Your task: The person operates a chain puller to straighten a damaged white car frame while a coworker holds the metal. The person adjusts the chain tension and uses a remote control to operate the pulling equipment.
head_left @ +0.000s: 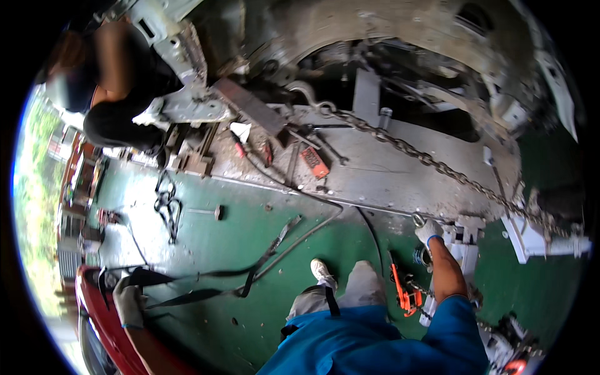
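My left hand (129, 304), in a pale work glove, is closed round a black webbing strap (215, 273) at the lower left. The strap runs in loose lengths to the right, past a dark hose lying on the green floor. My right hand (429, 230), also gloved, is closed on a small metal ring (418, 219) beside the platform's near edge. What hangs below that hand is partly hidden by the arm. Beyond it, a heavy rusty chain (425, 158) with a large hook (302, 91) stretches across the grey metal platform (400, 187).
A bare vehicle body (387, 22) rises above the platform. Wrenches and a red-orange box (314, 162) lie on it. An orange tool (405, 290) is near my right leg, a hammer (217, 212) on the floor, a red car (94, 300) at left. Another person (119, 81) is at upper left.
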Available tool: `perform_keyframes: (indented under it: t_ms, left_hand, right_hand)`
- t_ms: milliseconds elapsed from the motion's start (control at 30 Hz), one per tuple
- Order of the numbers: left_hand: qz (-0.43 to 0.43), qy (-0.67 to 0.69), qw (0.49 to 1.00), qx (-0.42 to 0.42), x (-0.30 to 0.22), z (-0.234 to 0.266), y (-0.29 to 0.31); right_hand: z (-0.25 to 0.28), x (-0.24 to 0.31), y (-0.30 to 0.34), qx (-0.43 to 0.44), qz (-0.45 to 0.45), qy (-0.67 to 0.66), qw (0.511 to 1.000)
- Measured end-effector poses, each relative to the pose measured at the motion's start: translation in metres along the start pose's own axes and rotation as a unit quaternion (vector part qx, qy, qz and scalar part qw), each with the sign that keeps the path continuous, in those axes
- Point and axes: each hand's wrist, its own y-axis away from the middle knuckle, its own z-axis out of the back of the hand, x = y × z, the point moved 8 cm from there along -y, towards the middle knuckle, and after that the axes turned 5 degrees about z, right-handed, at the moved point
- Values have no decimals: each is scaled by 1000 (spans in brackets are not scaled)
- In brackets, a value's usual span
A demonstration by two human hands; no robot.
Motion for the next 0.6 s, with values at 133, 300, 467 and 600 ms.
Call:
perform_keyframes:
  t_ms: [133,300,467,600]
  left_hand:
    - [137,-234,955,117,-16,-94,61]
    - [228,-325,906,149,-20,-157,95]
    - [253,-290,911,151,-31,-187,134]
    - [257,-245,923,150,-46,-201,158]
  right_hand:
    - [-6,77,-75,-7,164,90,982]
    - [-49,96,-187,-20,255,240,936]
    - [-12,145,-170,10,210,269,940]
    - [-57,194,-46,15,313,-30,949]
